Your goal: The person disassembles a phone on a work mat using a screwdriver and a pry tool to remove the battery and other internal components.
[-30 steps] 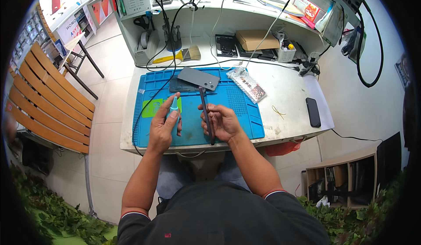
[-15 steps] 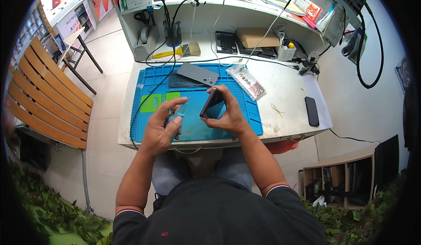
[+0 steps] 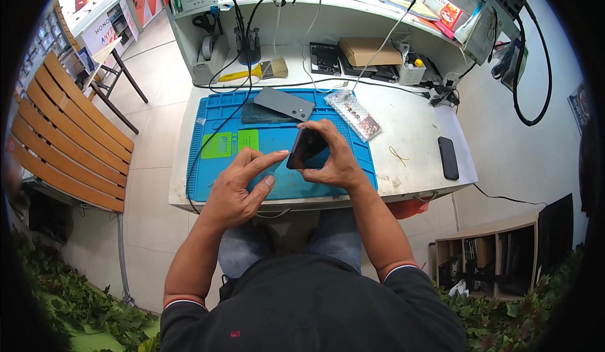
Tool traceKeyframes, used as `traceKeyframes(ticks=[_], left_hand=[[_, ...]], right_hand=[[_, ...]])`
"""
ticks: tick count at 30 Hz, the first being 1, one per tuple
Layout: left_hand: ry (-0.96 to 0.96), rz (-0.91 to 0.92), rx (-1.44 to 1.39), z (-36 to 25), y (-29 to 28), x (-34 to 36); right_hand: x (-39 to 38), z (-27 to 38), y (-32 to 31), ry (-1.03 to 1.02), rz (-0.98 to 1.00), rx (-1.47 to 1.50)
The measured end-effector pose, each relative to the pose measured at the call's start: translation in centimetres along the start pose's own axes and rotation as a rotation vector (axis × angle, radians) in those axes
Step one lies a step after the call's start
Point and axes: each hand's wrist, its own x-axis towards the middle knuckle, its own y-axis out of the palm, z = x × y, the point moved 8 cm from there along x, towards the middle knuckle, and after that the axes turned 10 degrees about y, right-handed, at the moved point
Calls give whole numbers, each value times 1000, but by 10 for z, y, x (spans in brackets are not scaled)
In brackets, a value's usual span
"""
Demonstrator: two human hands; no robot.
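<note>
Head view: your right hand (image 3: 337,160) grips a dark rectangular phone (image 3: 307,149) above the blue work mat (image 3: 208,169), left hand (image 3: 242,185) open, forefinger touching it.

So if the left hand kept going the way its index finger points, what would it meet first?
The left hand points its index finger right, toward the dark rectangular phone that the right hand holds above the blue work mat. It would likely meet the phone's near edge first; the fingertip looks almost touching, though depth is unclear.

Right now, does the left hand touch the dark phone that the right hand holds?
Touching. The head view shows the left hand with its index fingertip laid on the edge of the dark phone, gripped by the right hand.
</note>
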Motion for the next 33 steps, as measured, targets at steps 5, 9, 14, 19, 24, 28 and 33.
traceKeyframes(ticks=[5,9,14,19,24,28,33], left_hand=[[-4,17,5,0,0,0],[-20,32,5,1,0,-2],[-24,38,3,1,1,-1],[-26,60,-7,1,2,-3],[-34,32,-19,4,-1,-5],[-17,36,-13,4,0,-5],[-43,54,-12,4,0,-6]], right_hand=[[0,7,-4,-7,5,-11],[2,11,-7,0,29,-35],[2,11,-12,2,39,-119],[2,14,-13,16,42,-139],[3,15,-12,25,55,-131],[3,16,-13,10,54,-144],[3,18,-12,-13,58,-180]])
